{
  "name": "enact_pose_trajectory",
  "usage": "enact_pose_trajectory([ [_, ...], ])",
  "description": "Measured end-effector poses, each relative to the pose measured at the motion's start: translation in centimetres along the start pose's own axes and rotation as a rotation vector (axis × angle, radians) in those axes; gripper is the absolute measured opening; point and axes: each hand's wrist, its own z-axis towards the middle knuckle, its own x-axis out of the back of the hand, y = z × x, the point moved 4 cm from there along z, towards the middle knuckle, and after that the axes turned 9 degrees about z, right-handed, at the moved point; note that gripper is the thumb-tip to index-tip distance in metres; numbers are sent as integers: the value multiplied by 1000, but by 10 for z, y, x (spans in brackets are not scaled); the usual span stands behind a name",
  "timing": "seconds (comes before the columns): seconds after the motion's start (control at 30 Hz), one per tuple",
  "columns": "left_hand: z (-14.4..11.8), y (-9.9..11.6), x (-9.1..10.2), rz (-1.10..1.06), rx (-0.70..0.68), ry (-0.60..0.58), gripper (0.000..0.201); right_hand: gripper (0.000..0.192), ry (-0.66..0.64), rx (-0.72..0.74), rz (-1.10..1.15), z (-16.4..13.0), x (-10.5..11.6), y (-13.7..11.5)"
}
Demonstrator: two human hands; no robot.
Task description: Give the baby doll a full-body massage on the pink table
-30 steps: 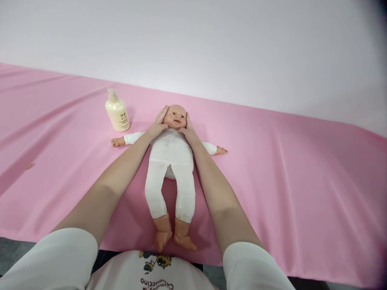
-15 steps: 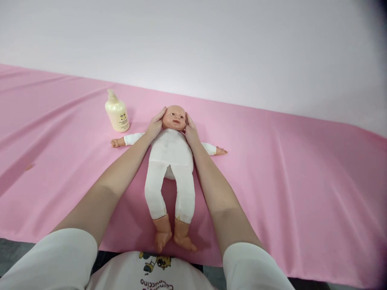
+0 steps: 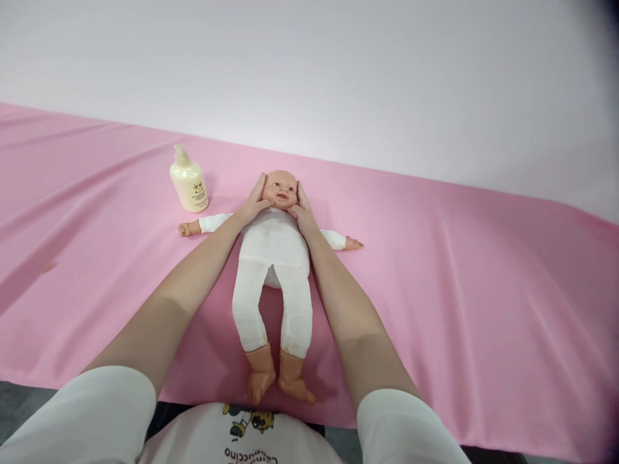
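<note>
A baby doll in a white suit lies on its back on the pink sheet, arms spread, bare feet toward me. My left hand cups the left side of the doll's head, fingers up along the temple and thumb under the chin. On the other side, my right hand presses against the cheek, thumb also under the chin. Both forearms run alongside the doll's body.
A cream pump bottle stands upright on the sheet just left of the doll's head, above its outstretched arm. A plain pale wall rises behind the pink-covered surface. The near edge of the surface is by my waist.
Both thumbs slid out from the doll's chin to the sides of its head, then came back in under the chin. The doll and bottle stayed put.
</note>
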Motion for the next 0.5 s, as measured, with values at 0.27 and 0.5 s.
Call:
enact_pose_trajectory([
  [0.27,3,-5,4,195,28,32,92,118,-64,79,-49,-1,-2,-5],
  [0.5,2,-2,5,126,33,11,86,96,30,163,-162,-3,-6,-15],
])
